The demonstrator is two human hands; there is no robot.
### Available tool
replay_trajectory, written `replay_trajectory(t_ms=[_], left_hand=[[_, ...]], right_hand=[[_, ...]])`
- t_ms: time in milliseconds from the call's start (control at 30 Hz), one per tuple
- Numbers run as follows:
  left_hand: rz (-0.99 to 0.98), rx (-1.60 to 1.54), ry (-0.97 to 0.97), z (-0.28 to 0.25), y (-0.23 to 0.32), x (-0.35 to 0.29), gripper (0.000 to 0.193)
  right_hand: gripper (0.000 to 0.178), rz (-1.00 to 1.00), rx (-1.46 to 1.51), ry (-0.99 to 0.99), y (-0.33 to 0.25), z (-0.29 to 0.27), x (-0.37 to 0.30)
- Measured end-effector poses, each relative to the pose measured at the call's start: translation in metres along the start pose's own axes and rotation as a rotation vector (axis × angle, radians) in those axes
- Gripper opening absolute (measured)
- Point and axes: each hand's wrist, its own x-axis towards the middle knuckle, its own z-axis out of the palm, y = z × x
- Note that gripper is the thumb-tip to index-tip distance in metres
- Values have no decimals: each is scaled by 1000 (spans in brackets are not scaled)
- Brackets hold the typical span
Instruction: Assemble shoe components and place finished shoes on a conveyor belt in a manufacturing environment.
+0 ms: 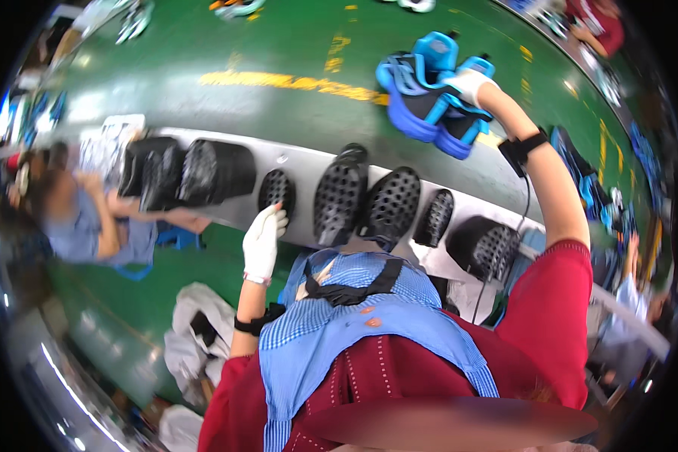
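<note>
My right hand [471, 84], in a white glove, reaches out past the far side of the narrow bench and is closed on a pair of blue and black sneakers [429, 105]. The pair hangs side by side, blurred by motion. My left hand [264, 239], also gloved, is at the bench's near edge with its fingers loosely stretched out. Its fingertips are by the lower end of a small black perforated pad [277, 191]; whether they touch is unclear. Larger black sole-shaped blocks with round holes [340, 197] stand to the right of it.
Bulky black pieces [217, 172] sit along the left of the bench [297, 154]. More perforated pieces [484, 248] lie at its right. A seated co-worker [90, 215] is at the left. White bags [200, 324] lie on the green floor. A cable [529, 197] hangs from my right wrist strap.
</note>
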Motion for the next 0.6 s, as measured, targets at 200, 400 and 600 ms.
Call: replay_trajectory(t_ms=[200, 400, 600], left_hand=[[292, 377, -129, 1, 18, 15, 29], [513, 575, 328, -77, 77, -9, 24], [806, 1195, 728, -237, 120, 66, 20]], right_hand=[[39, -70, -121, 158, 121, 126, 38], [26, 276, 622, -115, 28, 101, 35], [30, 198, 408, 82, -44, 35, -38]])
